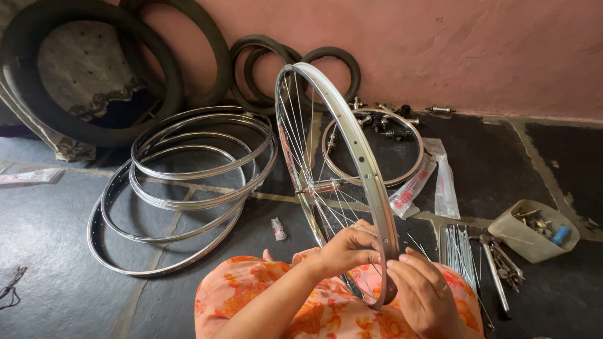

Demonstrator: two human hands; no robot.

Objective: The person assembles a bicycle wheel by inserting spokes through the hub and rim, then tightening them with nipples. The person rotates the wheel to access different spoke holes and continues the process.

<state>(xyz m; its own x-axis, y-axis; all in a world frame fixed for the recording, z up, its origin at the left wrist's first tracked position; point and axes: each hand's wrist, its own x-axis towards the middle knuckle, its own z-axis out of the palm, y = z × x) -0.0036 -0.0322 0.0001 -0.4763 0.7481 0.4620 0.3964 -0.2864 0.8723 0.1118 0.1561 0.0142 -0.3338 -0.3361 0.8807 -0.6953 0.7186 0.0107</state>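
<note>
Above the lap, the spoked wheel point(339, 169) stands upright on its rim. Left hand point(347, 249) has fingers curled around the rim's near section. Right hand point(422, 292) pinches the rim edge. Bare rims point(188, 188) lie stacked at left, loose spokes point(458, 251) at right.

Shiny chromed metal wheel point(352, 163) with thin bright wire spokes, glossy bare metal rims point(188, 188) left of it, matt black rubber tyres point(81, 75) behind, dull rough stone floor point(50, 251), crinkled clear plastic bags point(433, 182) right, soft printed cloth point(314, 307) below
</note>
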